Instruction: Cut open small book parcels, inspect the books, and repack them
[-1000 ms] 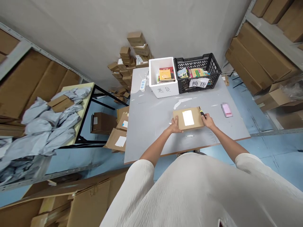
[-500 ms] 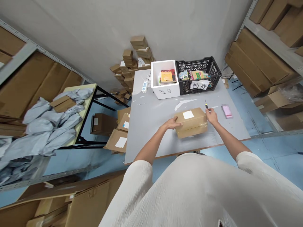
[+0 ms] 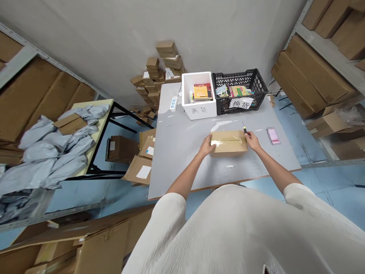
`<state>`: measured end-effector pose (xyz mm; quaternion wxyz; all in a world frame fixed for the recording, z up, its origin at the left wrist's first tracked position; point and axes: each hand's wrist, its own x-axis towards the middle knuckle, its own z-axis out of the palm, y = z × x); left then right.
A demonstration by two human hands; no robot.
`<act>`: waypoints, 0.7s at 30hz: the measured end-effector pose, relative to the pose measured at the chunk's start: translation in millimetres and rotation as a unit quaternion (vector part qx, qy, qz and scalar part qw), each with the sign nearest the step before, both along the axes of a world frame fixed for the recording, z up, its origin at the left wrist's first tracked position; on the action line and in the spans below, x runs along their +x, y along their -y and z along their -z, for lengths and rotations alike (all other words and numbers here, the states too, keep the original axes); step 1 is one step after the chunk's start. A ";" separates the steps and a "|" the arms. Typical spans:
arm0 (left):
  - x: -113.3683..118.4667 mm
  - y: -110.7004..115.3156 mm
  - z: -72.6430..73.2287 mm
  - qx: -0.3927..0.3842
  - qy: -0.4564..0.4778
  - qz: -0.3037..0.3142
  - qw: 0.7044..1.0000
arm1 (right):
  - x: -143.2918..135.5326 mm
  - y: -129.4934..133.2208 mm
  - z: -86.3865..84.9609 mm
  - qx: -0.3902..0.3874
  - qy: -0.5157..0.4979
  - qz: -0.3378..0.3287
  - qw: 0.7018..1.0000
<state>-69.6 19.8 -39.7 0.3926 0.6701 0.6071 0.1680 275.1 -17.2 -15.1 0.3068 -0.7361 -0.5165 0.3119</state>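
Note:
A brown cardboard box (image 3: 229, 146) lies on the grey table (image 3: 182, 152) in front of me, its upper face crossed by a seam with shiny clear tape. My left hand (image 3: 206, 145) grips the box's left end, thumb on top. At the right end, my right hand (image 3: 252, 140) is closed round a utility knife (image 3: 245, 129) with a black and yellow handle, its thin blade pointing away from me. That hand also rests against the box.
Behind the box stand a white foam bin (image 3: 199, 110) and a black plastic crate (image 3: 258, 101), both holding books. A power strip (image 3: 173, 104) lies left of the bin. A pink blurred item (image 3: 273, 136) is at the right. Stacked cartons (image 3: 167, 49) and a side table of grey parcels (image 3: 42, 152) flank the table.
The box has been turned over between my hands: the face with the white label is gone from view and the taped seam now faces up. The knife stays in my right hand.

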 end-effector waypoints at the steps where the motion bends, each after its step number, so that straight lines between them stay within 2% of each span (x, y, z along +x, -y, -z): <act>1: -1.2 0.2 2.3 -0.004 0.010 0.006 1.000 | 0.2 0.2 -0.7 0.011 0.010 -0.010 1.000; 6: -5.3 1.0 6.3 -0.034 0.038 0.016 0.999 | -8.2 -2.2 -14.2 0.079 0.084 -0.067 0.991; 9: -3.3 2.4 5.4 -0.034 0.021 0.009 0.999 | -21.0 -5.7 -27.7 0.038 0.083 -0.148 0.985; 12: -3.3 4.5 5.7 -0.030 0.044 0.018 0.998 | -36.3 -7.9 -40.1 -0.010 0.083 -0.232 0.969; 17: -10.7 8.0 13.9 -0.056 0.121 0.026 0.991 | -60.9 -11.9 -53.7 -0.012 0.151 -0.371 0.916; 21: -11.3 8.7 19.4 -0.042 0.140 0.029 0.989 | -78.3 -19.6 -59.9 -0.010 0.241 -0.430 0.870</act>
